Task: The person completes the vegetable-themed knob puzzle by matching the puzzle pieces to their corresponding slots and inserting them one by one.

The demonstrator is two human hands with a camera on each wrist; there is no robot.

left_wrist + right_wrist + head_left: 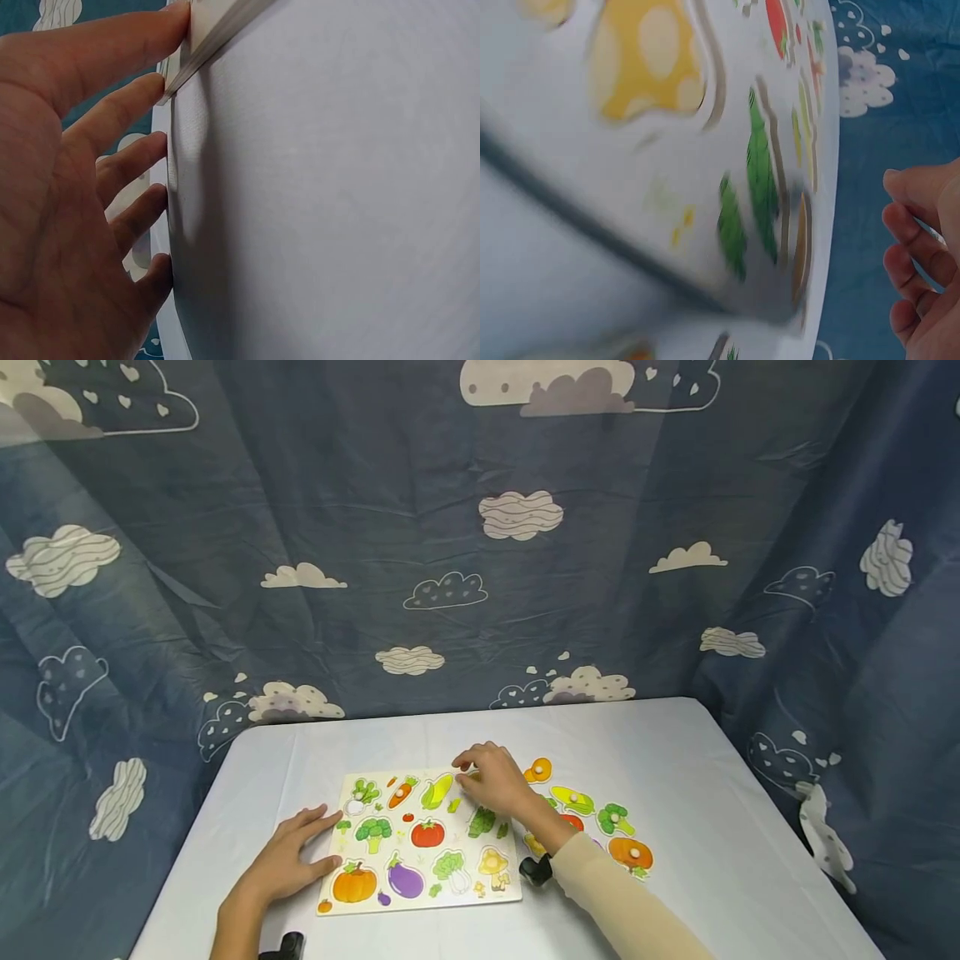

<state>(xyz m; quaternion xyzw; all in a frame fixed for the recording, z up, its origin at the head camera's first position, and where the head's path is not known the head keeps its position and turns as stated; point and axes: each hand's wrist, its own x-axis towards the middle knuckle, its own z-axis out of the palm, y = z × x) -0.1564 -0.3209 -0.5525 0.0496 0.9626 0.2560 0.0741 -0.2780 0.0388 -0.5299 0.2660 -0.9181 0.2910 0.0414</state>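
A flat vegetable puzzle board [427, 893] lies on the table, printed with a pumpkin, an eggplant, a tomato, a mushroom and other vegetables. My left hand [288, 856] is at its left side, fingers spread; in the left wrist view the thumb [112, 45] and forefinger touch the board's edge. Over the board's top right corner hovers my right hand [491, 777], its fingers loosely bent with nothing between them in the right wrist view. A carrot piece [402, 792] and a radish piece [356, 807], with pale knobs, sit in the board's upper left.
Loose puzzle pieces lie right of the board, partly behind the right forearm: a broccoli piece [615, 819], a pumpkin piece [630, 852], a long green-yellow piece [572, 800] and an orange piece [538, 770]. A cloud-patterned curtain [450, 527] hangs behind the white table [420, 939].
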